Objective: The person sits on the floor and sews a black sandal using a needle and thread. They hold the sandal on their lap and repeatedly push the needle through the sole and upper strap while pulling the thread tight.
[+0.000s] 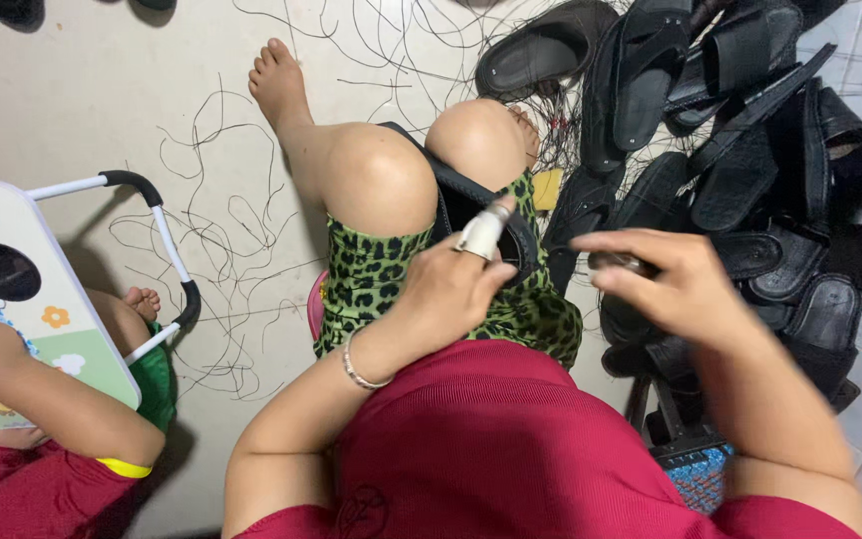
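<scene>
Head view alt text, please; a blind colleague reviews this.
Seated person's left hand, one finger taped white, steadies a black sandal between the knees; the right hand pinches something small and dark. More black sandals are piled alongside, with loose black threads on the floor.

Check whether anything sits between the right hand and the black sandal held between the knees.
Nothing visible does. The right hand, blurred and holding a small dark object, hovers just right of the black sandal, with only open space between them. The left hand already rests on the sandal, its wrapped finger against the upper.
</scene>
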